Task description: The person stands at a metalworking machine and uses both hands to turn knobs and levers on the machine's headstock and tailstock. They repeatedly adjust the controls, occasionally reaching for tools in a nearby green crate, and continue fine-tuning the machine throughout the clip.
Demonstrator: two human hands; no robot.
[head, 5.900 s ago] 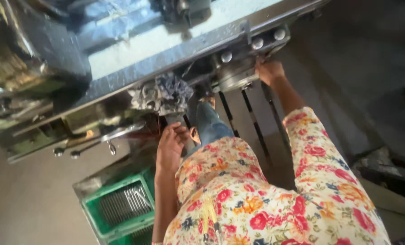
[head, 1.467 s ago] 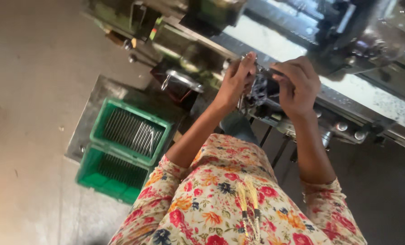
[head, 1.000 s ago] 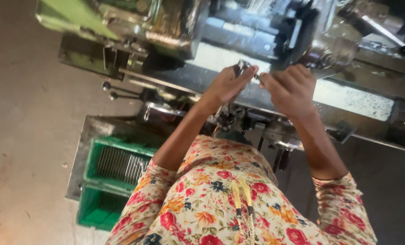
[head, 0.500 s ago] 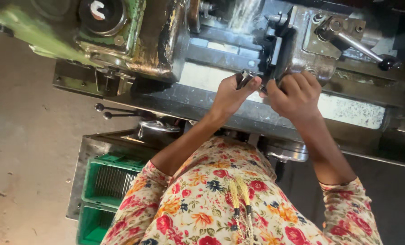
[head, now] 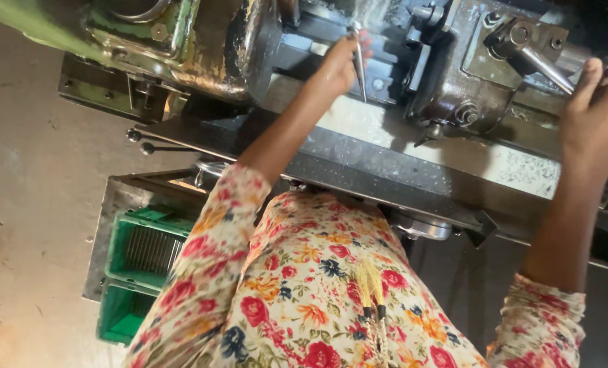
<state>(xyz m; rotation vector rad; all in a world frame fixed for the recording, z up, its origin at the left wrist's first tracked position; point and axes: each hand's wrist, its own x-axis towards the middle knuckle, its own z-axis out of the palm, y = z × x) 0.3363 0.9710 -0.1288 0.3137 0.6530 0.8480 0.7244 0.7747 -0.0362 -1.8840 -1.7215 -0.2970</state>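
My left hand (head: 337, 65) reaches up into a large worn metal machine (head: 454, 82), a lathe by its look. Its fingers pinch a slim shiny metal rod (head: 360, 68) that points down beside the dark tool block (head: 392, 51). Far to the right, my right hand (head: 594, 109) is curled over a dark handle at the machine's edge; the handle itself is mostly hidden by the fingers. A steel lever (head: 539, 61) sticks out just left of that hand. Both arms wear floral sleeves.
The machine's grey bed (head: 413, 170) runs across in front of my body, wet and speckled with chips. Green plastic crates (head: 140, 272) holding several thin metal pieces sit in a metal tray on the concrete floor (head: 31, 204) at lower left. Small knobbed levers (head: 144, 142) jut out.
My hands were close together at the machine's middle. They have since parted: the left has gone up towards the tool block with the rod, and the right has swung out to the handle.
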